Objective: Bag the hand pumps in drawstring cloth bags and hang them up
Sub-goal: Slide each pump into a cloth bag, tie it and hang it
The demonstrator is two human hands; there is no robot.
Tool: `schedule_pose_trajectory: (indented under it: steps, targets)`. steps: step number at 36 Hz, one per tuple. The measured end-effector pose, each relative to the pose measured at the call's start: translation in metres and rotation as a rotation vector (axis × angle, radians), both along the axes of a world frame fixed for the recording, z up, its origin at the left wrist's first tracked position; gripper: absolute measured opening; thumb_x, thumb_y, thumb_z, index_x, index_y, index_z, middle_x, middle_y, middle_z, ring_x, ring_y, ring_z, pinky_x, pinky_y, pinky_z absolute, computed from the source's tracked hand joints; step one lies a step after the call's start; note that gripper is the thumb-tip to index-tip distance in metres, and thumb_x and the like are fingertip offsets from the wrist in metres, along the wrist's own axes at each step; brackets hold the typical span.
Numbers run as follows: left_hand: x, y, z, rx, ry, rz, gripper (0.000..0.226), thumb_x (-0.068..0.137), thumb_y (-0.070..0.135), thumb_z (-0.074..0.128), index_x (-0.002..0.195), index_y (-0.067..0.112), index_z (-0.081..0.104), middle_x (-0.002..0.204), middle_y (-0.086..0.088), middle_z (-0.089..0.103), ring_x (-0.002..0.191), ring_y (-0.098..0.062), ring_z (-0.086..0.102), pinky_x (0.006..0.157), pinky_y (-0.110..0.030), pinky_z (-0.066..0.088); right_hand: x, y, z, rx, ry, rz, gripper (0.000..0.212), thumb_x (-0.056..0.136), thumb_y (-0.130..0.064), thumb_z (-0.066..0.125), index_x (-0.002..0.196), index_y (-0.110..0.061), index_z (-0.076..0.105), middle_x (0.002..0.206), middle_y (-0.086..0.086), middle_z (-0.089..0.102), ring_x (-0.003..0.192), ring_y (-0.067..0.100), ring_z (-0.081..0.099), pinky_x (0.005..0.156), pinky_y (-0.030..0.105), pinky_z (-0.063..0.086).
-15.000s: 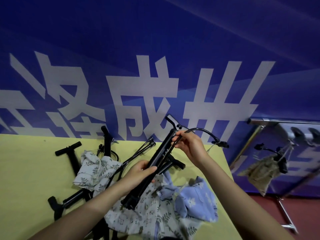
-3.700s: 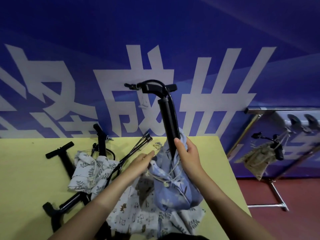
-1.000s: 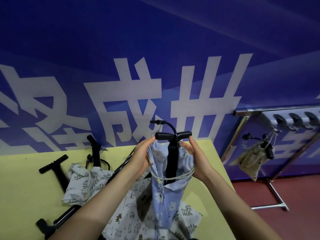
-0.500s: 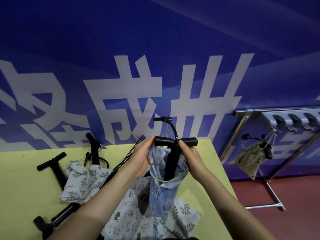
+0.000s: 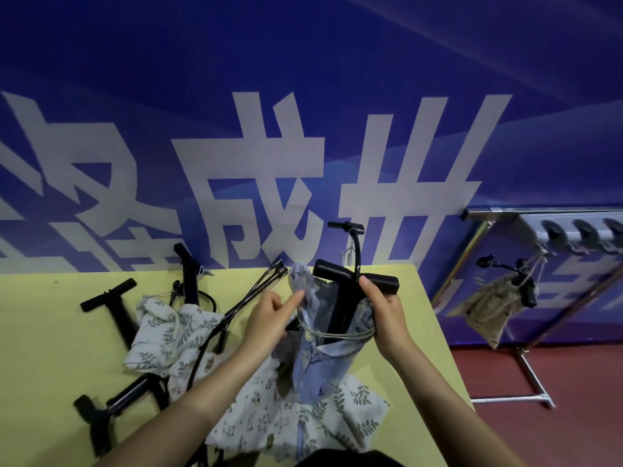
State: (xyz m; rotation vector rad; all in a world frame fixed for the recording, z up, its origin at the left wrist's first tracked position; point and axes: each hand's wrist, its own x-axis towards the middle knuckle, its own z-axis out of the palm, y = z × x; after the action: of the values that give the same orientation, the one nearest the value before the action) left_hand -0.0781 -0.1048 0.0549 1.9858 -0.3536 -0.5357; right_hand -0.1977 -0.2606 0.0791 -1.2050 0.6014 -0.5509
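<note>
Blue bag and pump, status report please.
Right hand grips blue bag rim at the pump handle. Left hand pinches the opposite rim. Drawstring slack, bag unclosed. Nothing obstructing.

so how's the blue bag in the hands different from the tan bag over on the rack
The blue bag is held over the yellow table by both hands; the tan bag hangs from the rack by its cord. The blue bag's mouth is open with its drawstring loose; the tan bag's looks drawn in. The blue one stands upright; the tan one hangs tilted. Each has a black pump handle sticking out.

Head view, down over table (image 5: 50,332)
</note>
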Motion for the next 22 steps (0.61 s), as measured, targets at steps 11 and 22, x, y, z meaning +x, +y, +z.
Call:
schedule_pose_trajectory:
  steps: [11,22]
  targets:
    - [-0.027,-0.012,-0.017,-0.001,0.616,-0.038,0.015,0.096,0.022,0.052,0.088,0.012,0.061,0.075,-0.006,0.067,0.062,-0.018,0.062,0.062,-0.028,0.051,-0.002,0.007,0.006,0.008,0.032,0.066,0.023,0.08,-0.034,0.075,0.079,-0.011,0.072,0.082,0.006,0.071,0.087,0.023,0.066,0.081,0.038,0.047]
    - [-0.015,0.001,0.056,-0.833,0.41,0.227,0.02,0.101,0.012,0.039,0.093,0.01,0.057,0.077,-0.004,0.064,0.077,-0.019,0.064,0.083,-0.036,0.053,-0.015,0.001,0.008,-0.037,0.035,0.157,0.018,0.077,-0.032,0.076,0.084,-0.017,0.068,0.087,0.003,0.069,0.09,0.022,0.065,0.085,0.036,0.049]
